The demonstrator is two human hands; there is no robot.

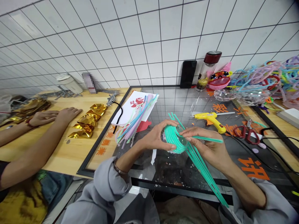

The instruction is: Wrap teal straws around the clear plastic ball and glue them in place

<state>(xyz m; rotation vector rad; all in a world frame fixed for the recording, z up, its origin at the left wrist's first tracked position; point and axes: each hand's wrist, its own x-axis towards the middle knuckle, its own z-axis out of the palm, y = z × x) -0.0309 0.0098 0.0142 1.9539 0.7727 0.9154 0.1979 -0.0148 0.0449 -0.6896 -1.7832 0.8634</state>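
While the left hand point(154, 136) curls around a round, see-through thing point(174, 139) with bands of green wrapped on it, the right hand point(209, 151) works close beside it. The left hand is open just as wide as the round thing — the thumb presses low on the front, and the other fingers bend over the top. The right hand has its thumb and first finger pinched almost together on a thin green strip point(216, 140). One end of this strip reaches the round thing, and the other end pokes out past the back of the hand. The round thing is held up over the near part of the dark, shiny table top point(168, 169), in front of the person's body. A bunch of long green strips point(205, 174) slants down below the right hand, toward the gray sleeve point(272, 196). Past the right hand lies a yellow glue gun point(209, 118), with red-handled scissors point(248, 134) farther to the right. Past the left hand, a pile of soft, colored sticks point(137, 119) lies partly on white paper point(127, 104). Off to the left — near some shiny gold bows point(88, 122) — another person's two hands point(67, 115) rest on the wooden table point(63, 149).
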